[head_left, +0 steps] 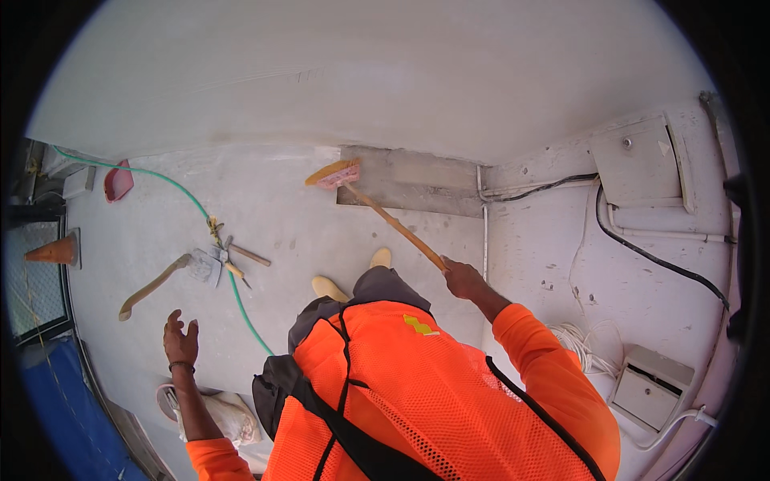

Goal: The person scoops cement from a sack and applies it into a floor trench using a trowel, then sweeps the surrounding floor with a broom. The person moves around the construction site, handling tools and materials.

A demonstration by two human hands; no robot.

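The broom (393,223) is slanting across the floor (269,188) in front of you, its wooden handle running from your right side up toward the wall (401,72). Your right hand (465,280) is grasping the handle near its lower end, with the fingers wrapping around the wood. The bristle head (337,174) is pointing left, just beside the left edge of a darker grey patch (417,188) at the foot of the wall; you cannot tell from this view whether the bristles are touching the floor.

Your left hand (181,343) is holding nothing: it is hanging in the air out to your left, fingers apart. Nearest to it, a hoe (163,276) with a curved wooden handle is lying on the floor, its flat grey blade resting near a hammer (250,256) and a small tool with a yellow handle (233,269). A green hose (186,191) is winding past these tools. Farther off to the left, a pink dustpan (119,182) and an orange cone (54,250) are sitting apart from each other. A pale sack (233,415) is lying beside your left forearm. On your right, a coil of white cable (581,346) is resting next to a light metal box (651,385).
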